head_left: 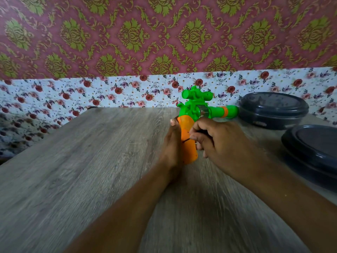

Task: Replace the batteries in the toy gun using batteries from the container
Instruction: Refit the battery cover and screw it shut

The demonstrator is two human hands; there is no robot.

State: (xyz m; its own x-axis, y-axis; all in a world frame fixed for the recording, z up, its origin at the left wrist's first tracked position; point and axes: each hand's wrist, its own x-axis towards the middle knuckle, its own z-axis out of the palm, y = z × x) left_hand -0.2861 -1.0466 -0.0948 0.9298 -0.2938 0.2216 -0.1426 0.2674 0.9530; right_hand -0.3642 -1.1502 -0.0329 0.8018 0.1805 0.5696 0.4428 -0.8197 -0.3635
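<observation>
Orange-gripped toy gun | left hand holds grip | right hand fingers pinch it

The left half of the table lies open wood from the near edge to the far floral wall, giving wide passage. Mid-table, the upright toy gun and both hands around its grip block the centre. On the right, two dark containers crowd the far and right edge, the gun's barrel reaching nearly to the farther one.
</observation>
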